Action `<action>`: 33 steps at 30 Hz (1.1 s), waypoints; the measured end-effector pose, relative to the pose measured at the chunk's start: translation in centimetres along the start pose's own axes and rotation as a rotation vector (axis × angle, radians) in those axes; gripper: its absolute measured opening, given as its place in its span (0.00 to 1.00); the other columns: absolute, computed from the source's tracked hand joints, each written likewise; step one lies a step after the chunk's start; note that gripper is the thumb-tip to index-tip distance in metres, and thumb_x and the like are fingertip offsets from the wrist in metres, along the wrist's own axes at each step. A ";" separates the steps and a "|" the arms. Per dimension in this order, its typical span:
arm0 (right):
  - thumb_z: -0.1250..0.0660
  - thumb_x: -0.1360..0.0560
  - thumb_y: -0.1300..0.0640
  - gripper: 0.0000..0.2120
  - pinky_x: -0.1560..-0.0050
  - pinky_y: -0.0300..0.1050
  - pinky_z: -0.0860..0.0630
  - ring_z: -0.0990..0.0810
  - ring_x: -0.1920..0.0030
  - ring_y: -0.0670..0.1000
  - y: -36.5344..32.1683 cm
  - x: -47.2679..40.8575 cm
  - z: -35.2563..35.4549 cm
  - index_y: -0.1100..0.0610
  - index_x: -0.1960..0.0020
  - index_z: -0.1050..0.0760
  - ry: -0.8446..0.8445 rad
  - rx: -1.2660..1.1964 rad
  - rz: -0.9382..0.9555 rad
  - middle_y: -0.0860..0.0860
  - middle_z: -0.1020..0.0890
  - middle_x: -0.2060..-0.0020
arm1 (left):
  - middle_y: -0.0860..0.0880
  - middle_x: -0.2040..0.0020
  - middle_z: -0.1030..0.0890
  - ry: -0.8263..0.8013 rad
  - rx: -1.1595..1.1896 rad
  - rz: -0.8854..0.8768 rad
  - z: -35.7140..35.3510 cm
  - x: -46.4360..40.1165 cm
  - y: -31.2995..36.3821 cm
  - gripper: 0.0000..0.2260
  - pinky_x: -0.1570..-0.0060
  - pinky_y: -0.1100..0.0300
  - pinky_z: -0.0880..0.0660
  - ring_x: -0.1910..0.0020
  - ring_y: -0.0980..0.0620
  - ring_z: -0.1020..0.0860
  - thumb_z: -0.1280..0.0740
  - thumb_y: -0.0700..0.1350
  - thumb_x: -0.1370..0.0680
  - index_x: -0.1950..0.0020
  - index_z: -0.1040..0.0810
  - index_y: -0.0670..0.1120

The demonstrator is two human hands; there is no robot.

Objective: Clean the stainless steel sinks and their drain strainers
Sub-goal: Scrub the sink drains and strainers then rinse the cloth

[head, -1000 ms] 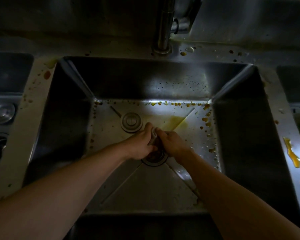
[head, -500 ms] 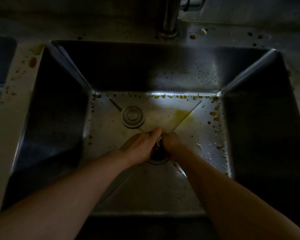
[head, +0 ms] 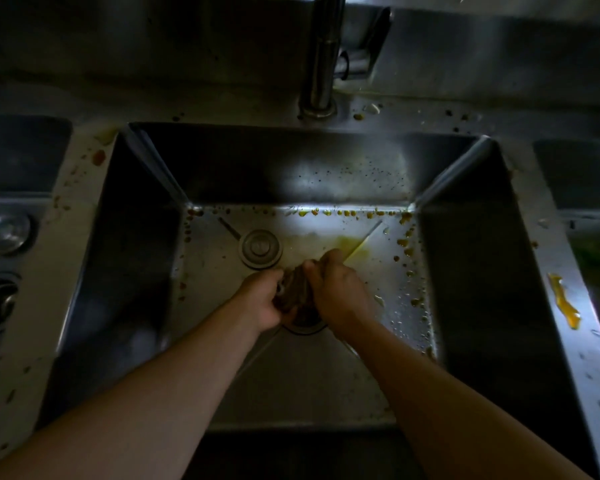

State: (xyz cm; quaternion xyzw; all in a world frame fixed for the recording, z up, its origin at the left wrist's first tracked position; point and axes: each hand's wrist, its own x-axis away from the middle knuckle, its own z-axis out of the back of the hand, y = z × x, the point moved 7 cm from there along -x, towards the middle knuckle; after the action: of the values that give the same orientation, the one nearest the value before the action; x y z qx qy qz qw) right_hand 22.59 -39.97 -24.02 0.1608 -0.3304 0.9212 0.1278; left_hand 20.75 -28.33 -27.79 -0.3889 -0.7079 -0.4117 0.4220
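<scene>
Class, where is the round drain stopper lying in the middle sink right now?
In the head view, the drain stopper sits on the sink floor towards the back left, just beyond the left hand and below the faucet.

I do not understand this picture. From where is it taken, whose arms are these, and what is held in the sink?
The camera sits on a person's head and looks down, so the two bare arms are that person's own. Below lies a dirty stainless steel sink with orange-yellow splashes. The left hand and the right hand together grip a dark round drain strainer over the drain hole. A round metal drain plug rests on the sink floor behind them. A steel tap stands at the back.
</scene>
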 end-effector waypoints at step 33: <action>0.42 0.20 0.53 0.12 0.56 0.48 0.24 0.20 0.48 0.59 4.1 -0.5 -5.0 0.59 0.47 0.25 -0.352 -0.724 -0.693 0.61 0.21 0.44 | 0.36 0.59 0.22 0.349 -1.247 -1.004 -2.9 0.3 2.9 0.11 0.62 0.51 0.35 0.58 0.37 0.24 0.42 0.42 0.20 0.58 0.26 0.39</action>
State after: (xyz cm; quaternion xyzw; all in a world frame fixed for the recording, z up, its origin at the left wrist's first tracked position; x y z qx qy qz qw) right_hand 20.56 -39.90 -30.17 0.3584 -0.5711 0.6112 0.4145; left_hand 24.04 -29.90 -25.87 -0.1191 -0.3629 -0.9242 -0.0021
